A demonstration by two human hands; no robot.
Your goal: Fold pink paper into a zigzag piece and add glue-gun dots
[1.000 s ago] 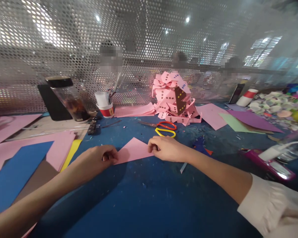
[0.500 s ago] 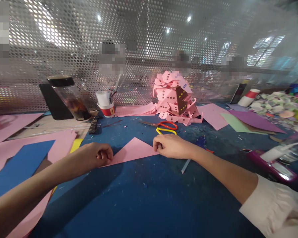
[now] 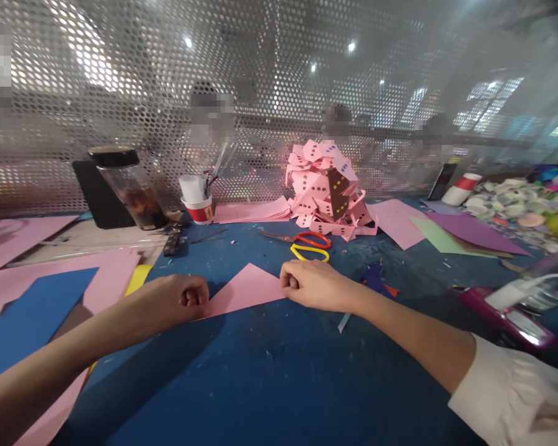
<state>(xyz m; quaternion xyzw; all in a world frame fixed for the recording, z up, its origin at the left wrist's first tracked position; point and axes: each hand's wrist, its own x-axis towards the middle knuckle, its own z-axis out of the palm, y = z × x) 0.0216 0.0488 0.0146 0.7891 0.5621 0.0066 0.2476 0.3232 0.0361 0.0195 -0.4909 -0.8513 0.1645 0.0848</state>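
A pink paper triangle (image 3: 247, 290) lies on the blue table, its point facing away from me and its long edge towards me. At its left corner is my left hand (image 3: 181, 300), fingers curled closed on the paper. My right hand (image 3: 309, 285) is closed at the right corner, pinching it, and covers that end. Just beyond the right hand rest scissors (image 3: 302, 240) with one red and one yellow handle loop. Behind them stands a heap of cut pink paper pieces (image 3: 323, 192) with small dark squares on them.
Left are a blue paper sheet (image 3: 37, 310) on pink sheets, a stapler (image 3: 172, 240) and a lidded jar (image 3: 139, 195). A red and white paper cup (image 3: 199, 209) stands behind. Rightward lie a purple sheet (image 3: 477, 230), paper scraps (image 3: 506, 198) and a magenta device (image 3: 506, 319).
My right hand has shifted slightly left, and the camera view has tilted a little. Both hands stay at the corners of the pink paper triangle.
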